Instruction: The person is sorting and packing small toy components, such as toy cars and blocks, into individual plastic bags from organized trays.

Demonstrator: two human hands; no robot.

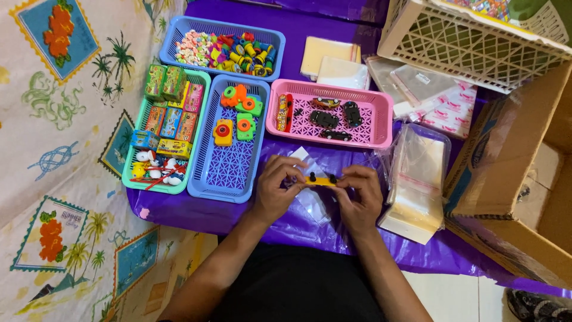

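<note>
My left hand (pixel 277 188) and my right hand (pixel 360 194) together hold a small yellow toy car (pixel 322 179) with black wheels turned up, just above the purple sheet (pixel 196 214). A clear plastic bag (pixel 313 203) lies under and between the hands. Beyond them a pink basket (pixel 381 116) holds several small toy cars.
A blue basket (pixel 223 173) holds toy cameras, a green basket (pixel 134 173) holds small boxes and figures, and a far blue basket (pixel 179 30) holds colourful small toys. Stacked clear bags (pixel 417 191) lie at my right, beside a cardboard box (pixel 506 167). A cream crate (pixel 465 42) stands behind.
</note>
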